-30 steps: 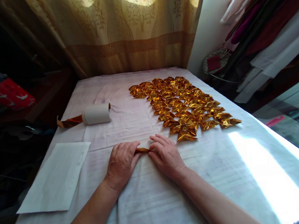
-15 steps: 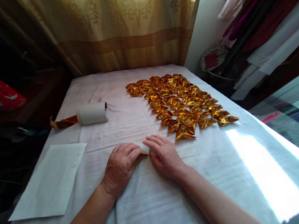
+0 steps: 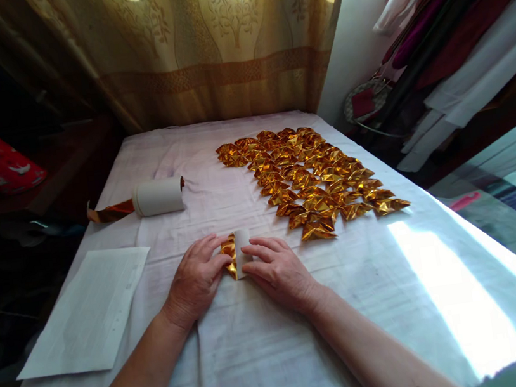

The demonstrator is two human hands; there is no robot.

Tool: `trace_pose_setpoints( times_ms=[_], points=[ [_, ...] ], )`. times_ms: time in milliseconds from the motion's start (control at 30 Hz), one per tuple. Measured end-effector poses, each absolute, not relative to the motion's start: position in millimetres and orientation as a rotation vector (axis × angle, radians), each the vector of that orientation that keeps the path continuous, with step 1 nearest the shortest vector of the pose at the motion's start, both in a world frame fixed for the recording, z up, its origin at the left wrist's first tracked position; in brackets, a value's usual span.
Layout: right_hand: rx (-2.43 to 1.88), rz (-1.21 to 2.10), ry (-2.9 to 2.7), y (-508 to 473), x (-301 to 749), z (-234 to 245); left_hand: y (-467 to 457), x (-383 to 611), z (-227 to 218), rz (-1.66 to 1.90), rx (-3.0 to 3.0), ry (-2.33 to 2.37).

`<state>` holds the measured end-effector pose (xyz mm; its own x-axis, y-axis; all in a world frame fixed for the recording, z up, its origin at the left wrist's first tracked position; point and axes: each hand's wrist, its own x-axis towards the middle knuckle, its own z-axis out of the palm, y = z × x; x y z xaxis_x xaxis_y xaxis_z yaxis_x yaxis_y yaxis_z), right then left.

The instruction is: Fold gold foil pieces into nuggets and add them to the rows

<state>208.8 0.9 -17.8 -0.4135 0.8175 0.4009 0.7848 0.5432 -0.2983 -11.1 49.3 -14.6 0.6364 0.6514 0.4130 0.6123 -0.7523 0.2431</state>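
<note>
A small sheet of gold foil paper (image 3: 242, 256) lies between my hands, its left strip folded over gold and its right part showing a pale back. My left hand (image 3: 197, 275) grips the gold edge between thumb and fingers. At the pale side, my right hand (image 3: 281, 270) has its thumb and fingertips closed on the paper's edge. Several folded gold foil ingots (image 3: 304, 177) stand in close rows beyond my right hand.
A white cardboard tube (image 3: 160, 196) with a gold-brown strip (image 3: 114, 212) trailing from it lies at the left. Nearer me is a printed white sheet (image 3: 87, 310). A pale cloth (image 3: 243, 362) covers the table; a patterned curtain (image 3: 223, 51) hangs behind it.
The foil paper, mostly hidden under my fingers before, now shows its gold strip and pale back. My left hand has shifted slightly left, and the hands are a little farther apart.
</note>
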Motion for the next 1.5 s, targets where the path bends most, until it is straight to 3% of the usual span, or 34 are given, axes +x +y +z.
trace_pose_setpoints(
  times_ms=[367, 567, 1500],
  points=[
    [-1.127, 0.323, -2.157, 9, 213, -30, 36, -3, -17, 0.811, 2.563, 1.13],
    [-1.258, 0.448, -2.005, 17, 207, -31, 35, 0, -17, 0.836, 2.51, 1.142],
    [-1.457, 0.381, -1.929, 13, 191, -27, 31, 3, -16, 0.808, 2.469, 1.173]
  ],
)
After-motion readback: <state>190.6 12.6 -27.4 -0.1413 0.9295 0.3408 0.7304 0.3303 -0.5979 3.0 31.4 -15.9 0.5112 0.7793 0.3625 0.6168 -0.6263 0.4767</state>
